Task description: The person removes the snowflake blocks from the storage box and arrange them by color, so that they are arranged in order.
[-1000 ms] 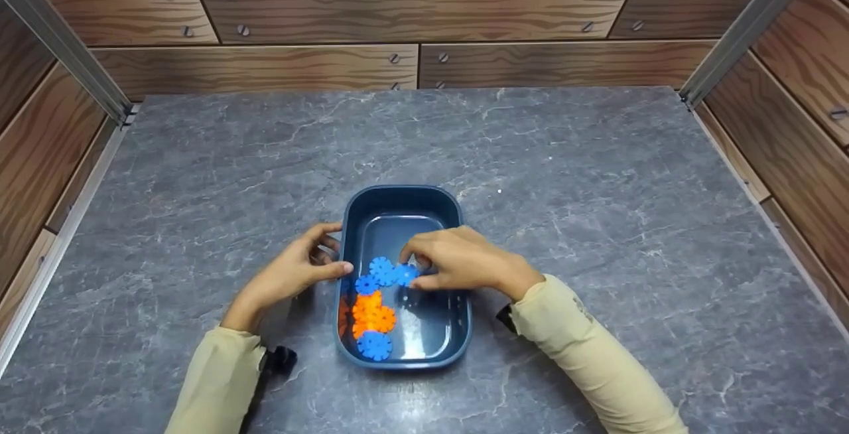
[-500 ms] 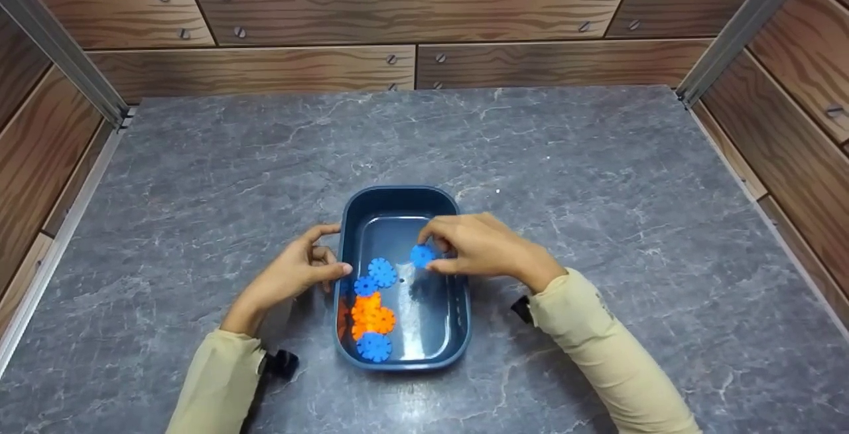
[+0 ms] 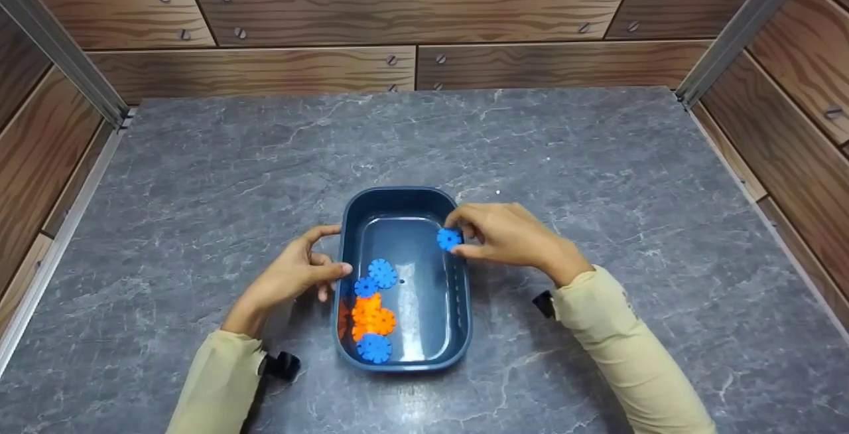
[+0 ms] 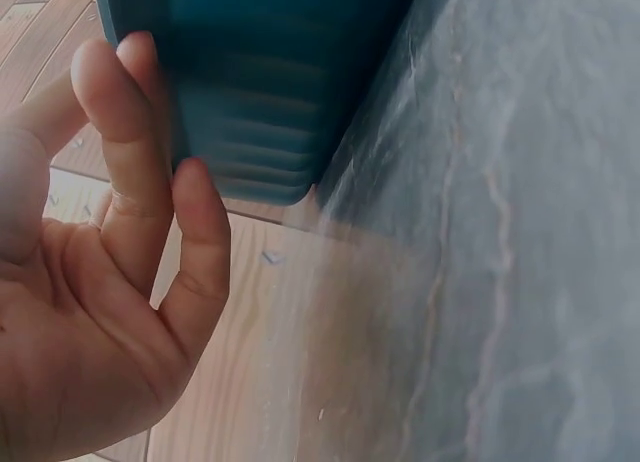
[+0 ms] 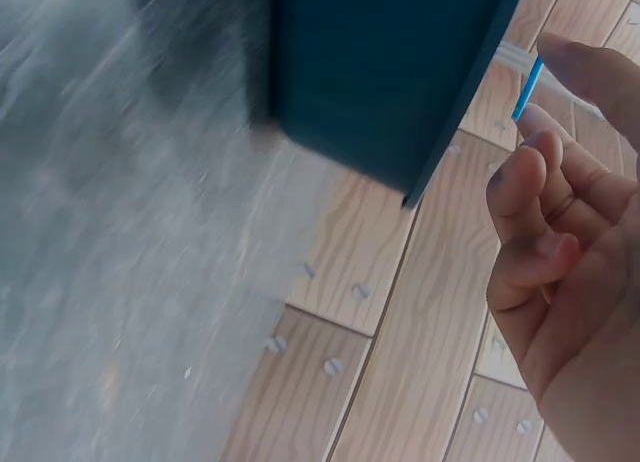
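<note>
A dark blue plastic bin stands on the table, with blue and orange notched discs along its left side. My left hand holds the bin's left wall, its thumb over the rim and fingers against the outside, as the left wrist view shows with the bin wall. Between thumb and index finger, my right hand pinches a blue snowflake disc over the bin's right rim. Seen edge-on in the right wrist view, that disc is a thin blue strip above the rim.
Inside the bin lie two blue discs near the middle, a cluster of orange discs and a larger blue disc at the near left corner. Wood-patterned panels and metal posts enclose the grey marbled table.
My right hand has lifted the blue disc from beside the other blue ones and carried it right and away to the bin's right rim. My left hand stays at the left wall.
</note>
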`<move>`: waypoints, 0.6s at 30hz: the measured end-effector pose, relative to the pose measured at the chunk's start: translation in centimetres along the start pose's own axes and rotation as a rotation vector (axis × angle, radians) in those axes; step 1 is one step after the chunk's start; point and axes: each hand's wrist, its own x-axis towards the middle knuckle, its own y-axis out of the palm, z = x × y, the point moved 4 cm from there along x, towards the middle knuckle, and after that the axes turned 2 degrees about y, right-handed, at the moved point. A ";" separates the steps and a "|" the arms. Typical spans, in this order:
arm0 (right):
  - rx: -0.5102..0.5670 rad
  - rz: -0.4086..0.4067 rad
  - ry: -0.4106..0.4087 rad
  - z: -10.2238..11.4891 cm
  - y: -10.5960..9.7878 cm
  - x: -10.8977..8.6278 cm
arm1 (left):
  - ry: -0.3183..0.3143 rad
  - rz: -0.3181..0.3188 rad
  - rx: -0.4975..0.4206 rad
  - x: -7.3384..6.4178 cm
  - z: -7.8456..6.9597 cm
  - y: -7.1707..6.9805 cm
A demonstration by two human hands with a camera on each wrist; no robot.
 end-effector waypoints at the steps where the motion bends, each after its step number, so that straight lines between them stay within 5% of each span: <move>1: -0.004 -0.004 0.005 -0.2 -0.1 -0.1 | 0.002 0.000 0.002 0.0 0.0 0.0; 18: 0.027 -0.038 0.177 -4.5 -0.9 -1.8 | 0.003 -0.015 0.026 0.0 -0.2 0.1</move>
